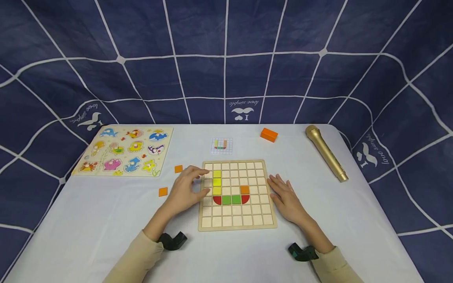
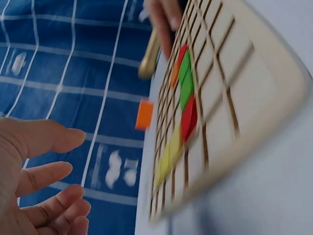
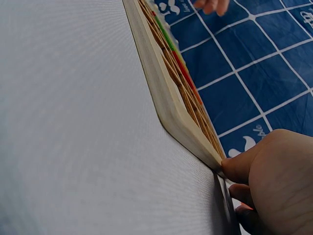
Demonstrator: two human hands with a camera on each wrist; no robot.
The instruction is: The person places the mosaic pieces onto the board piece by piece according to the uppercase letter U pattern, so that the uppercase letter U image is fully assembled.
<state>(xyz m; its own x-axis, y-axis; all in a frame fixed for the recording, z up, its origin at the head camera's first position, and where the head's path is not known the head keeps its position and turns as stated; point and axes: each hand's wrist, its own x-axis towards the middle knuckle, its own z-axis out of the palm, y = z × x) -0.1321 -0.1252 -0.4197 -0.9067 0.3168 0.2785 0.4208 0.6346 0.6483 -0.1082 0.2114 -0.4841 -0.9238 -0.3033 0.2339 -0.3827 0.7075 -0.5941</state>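
A wooden grid board (image 1: 237, 228) lies flat on the white table. On it, yellow squares (image 1: 217, 182) run down to a red rounded tile (image 1: 217, 200). Green squares (image 1: 231, 199) lead across to a second red tile (image 1: 245, 199), with an orange square (image 1: 244, 189) above that one. My left hand (image 1: 185, 189) hovers at the board's left edge, thumb and fingers apart, nothing between them. Against the right edge, my right hand (image 1: 288, 201) rests with fingers extended; the thumb (image 3: 239, 165) touches the rim in the right wrist view.
Two loose orange squares, an upper one (image 1: 178, 169) and a lower one (image 1: 162, 192), lie near my left hand. Behind the board are a pattern card (image 1: 221, 152) and an orange block (image 1: 269, 135). A sea-animal peg puzzle (image 1: 164, 151) is at left, a gold microphone (image 1: 327, 153) at right.
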